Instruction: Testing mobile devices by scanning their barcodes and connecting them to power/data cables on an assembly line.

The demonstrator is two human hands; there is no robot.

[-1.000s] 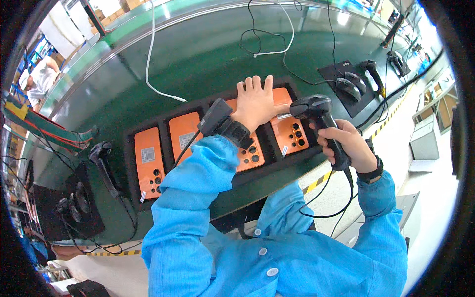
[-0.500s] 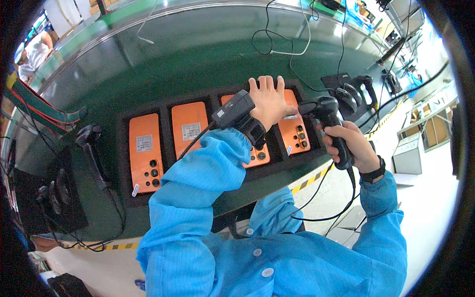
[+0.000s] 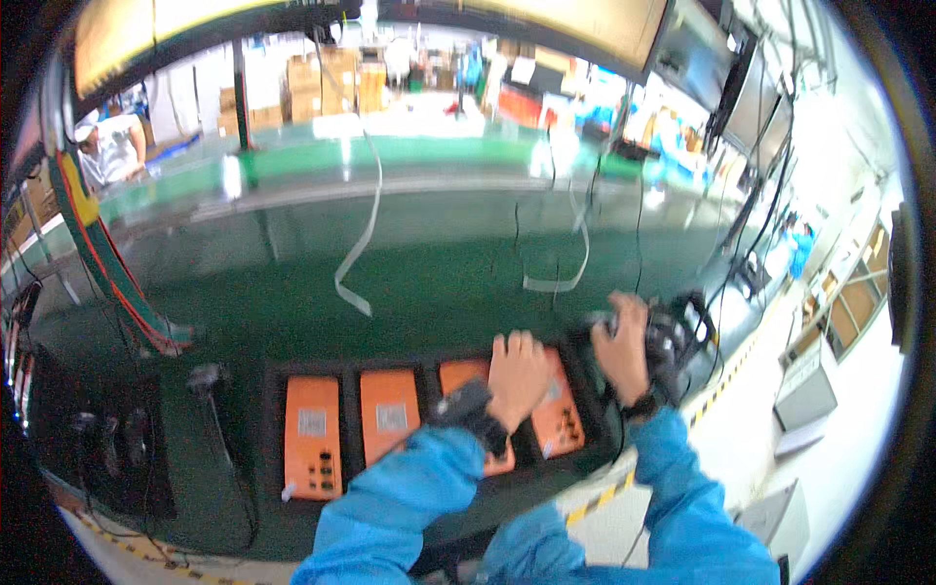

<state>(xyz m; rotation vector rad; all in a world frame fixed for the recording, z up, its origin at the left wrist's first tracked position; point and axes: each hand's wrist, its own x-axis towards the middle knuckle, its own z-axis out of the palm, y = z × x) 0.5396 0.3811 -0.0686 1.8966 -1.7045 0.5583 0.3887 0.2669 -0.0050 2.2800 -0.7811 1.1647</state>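
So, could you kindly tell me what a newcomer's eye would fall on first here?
Probably the four orange phones, lying in a row in a black tray on the dark green table. Next would come the bright blue sleeves, reaching in from the lower edge. Farther off, brown boxes are stacked beyond the table, left of centre.

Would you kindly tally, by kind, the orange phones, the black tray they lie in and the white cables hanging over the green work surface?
Orange phones: 4, one of them partly hidden by the left hand
Black tray: 1
White cables: 2
Total: 7
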